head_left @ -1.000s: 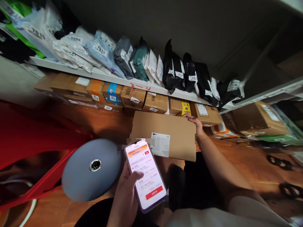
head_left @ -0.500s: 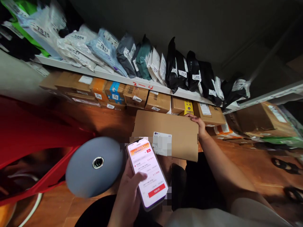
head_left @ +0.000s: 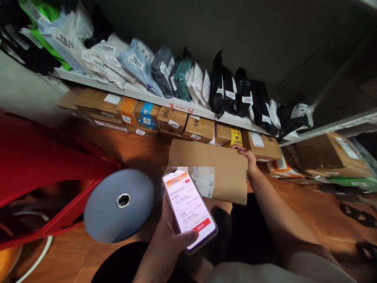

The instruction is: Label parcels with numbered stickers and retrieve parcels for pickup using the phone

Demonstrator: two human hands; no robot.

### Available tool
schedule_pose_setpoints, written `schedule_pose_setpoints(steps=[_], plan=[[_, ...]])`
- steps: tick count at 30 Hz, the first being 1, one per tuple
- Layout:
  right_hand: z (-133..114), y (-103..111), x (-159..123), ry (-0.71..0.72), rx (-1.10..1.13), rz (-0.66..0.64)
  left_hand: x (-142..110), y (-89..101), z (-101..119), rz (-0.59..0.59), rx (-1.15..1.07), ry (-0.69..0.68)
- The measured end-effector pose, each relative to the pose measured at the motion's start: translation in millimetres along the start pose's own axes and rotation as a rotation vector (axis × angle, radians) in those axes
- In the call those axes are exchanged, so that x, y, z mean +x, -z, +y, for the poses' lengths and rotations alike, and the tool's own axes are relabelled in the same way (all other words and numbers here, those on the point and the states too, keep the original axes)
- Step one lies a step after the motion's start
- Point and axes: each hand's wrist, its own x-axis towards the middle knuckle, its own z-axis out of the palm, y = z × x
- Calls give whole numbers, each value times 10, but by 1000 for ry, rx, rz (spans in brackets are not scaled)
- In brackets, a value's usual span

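My left hand is wrapped round a smartphone with a lit screen, its thumb on the lower part near a red button. Behind the phone, a flat brown cardboard box is gripped at its far right corner by my right hand. The thumb of that hand lies on the box's top; its other fingers curl over the far edge and are mostly hidden. A white shipping label on the box is partly covered by the phone and blurred out.
A white shelf marked in red carries several bagged parcels. Several cardboard boxes stand on the floor beneath it. To my left are a round grey stool seat and a red plastic object. More boxes stand at right.
My left thumb has moved from the middle of the phone screen down to the red button area. The phone has shifted slightly right. My right hand keeps its grip on the box.
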Motion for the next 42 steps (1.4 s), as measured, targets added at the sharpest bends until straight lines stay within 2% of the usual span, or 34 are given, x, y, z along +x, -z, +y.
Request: schedule_pose_setpoints(steps=[8,13,17,22,26,31,36,39,42], plan=[[34,0,-9,21,-73,-24,-24,-39,-12,89,-17,-40],[86,4,37,50,-167,-22,1,-21,12,124,-109,6],[102,-20,43,96,-263,-34,38,31,3,200,-88,-27],[113,-90,1,71,-213,-87,70,29,-28,289,-69,-110],[147,-128,-2,49,-221,-112,71,15,-15,279,-112,-127],[169,-168,1,44,-264,-103,69,26,35,247,-360,-106],[214,-245,-33,111,-505,-110,139,46,27,286,-346,-94],[261,-304,-56,164,-729,-184,208,60,17,313,-368,-76],[294,-392,-64,145,-970,-239,310,77,21,370,-366,-54]])
